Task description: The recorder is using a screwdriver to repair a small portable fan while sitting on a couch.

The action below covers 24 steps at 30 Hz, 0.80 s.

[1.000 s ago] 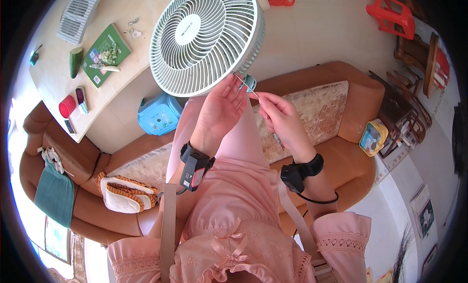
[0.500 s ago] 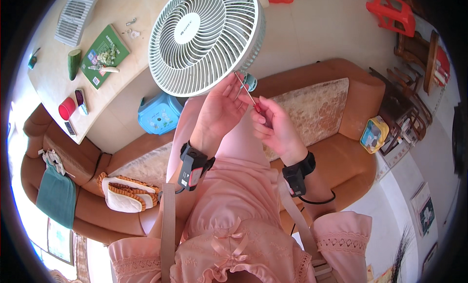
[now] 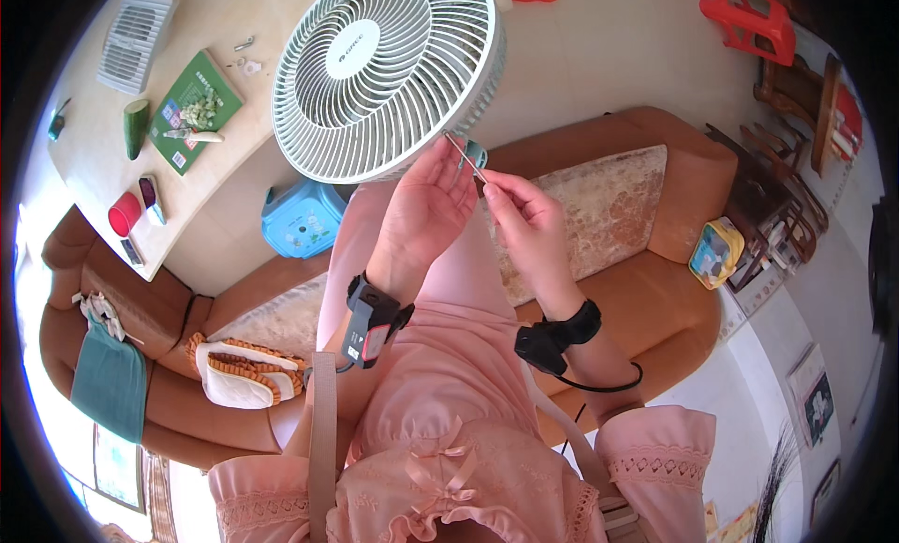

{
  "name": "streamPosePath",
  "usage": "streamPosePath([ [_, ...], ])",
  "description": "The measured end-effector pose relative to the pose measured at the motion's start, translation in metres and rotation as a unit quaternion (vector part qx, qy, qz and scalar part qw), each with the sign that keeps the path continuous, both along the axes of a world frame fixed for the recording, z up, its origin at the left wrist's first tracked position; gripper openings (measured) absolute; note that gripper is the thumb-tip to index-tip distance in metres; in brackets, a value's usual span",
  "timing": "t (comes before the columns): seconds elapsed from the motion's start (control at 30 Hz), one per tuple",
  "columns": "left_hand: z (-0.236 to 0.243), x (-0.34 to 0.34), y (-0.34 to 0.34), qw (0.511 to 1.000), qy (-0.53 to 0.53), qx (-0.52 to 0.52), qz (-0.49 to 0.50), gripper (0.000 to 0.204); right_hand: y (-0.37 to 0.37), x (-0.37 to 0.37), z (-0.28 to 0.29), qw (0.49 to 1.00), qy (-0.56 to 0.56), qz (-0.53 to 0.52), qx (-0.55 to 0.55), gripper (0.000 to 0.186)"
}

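A pale green and white fan (image 3: 352,49) with a round spiral grille tilts above my lap. My right hand (image 3: 530,213) is closed around a screwdriver (image 3: 465,157), hiding its handle. Its thin metal shaft slants up and left to the lower rim of the grille. Just under that rim is my left hand (image 3: 426,201), palm up, fingers stretched toward the screwdriver's tip and the fan's edge. Whether those fingertips press on the fan cannot be made out. Behind them, a green piece of the fan (image 3: 477,154) shows in part.
At the left, a table (image 3: 225,192) bears a green book (image 3: 197,112) with chopped pieces and a knife on it, a cucumber (image 3: 136,128) and a red cup (image 3: 125,213). A blue stool (image 3: 304,220) stands below. A brown sofa (image 3: 637,295) curves behind; a red stool (image 3: 747,23) is far right.
My right hand has shifted its grip over the screwdriver's red handle, turning and tilting at the wrist. My left fingers have straightened slightly. The fan sits slightly farther left in view.
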<state>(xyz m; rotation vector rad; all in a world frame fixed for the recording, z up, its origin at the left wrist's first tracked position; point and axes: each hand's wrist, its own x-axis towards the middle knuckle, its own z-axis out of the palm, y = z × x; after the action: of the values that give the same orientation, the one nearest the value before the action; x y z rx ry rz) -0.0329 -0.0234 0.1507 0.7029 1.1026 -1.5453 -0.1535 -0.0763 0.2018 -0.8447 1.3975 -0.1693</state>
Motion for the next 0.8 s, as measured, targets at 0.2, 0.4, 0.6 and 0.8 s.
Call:
streamPosePath([
  [0.2, 0.003, 0.003, 0.025, 0.975, -0.183, -0.008, -0.124, 0.02, 0.005, -0.004, -0.001, 0.975, 0.031, 0.114, -0.186, 0.021],
  [0.4, -0.008, 0.033, 0.039, 0.325, -0.851, -0.04, -0.41, 0.06, -0.015, -0.01, -0.002, 0.955, -0.15, -0.112, 0.23, 0.027],
  [0.6, -0.028, 0.037, 0.009, 0.287, -0.821, -0.117, -0.48, 0.085, -0.036, -0.011, -0.001, 0.9, -0.174, -0.117, 0.382, 0.03],
  [0.8, -0.028, 0.039, 0.003, 0.245, -0.837, -0.105, -0.478, 0.078, -0.031, -0.004, 0.0, 0.983, -0.054, 0.099, 0.143, 0.027],
])
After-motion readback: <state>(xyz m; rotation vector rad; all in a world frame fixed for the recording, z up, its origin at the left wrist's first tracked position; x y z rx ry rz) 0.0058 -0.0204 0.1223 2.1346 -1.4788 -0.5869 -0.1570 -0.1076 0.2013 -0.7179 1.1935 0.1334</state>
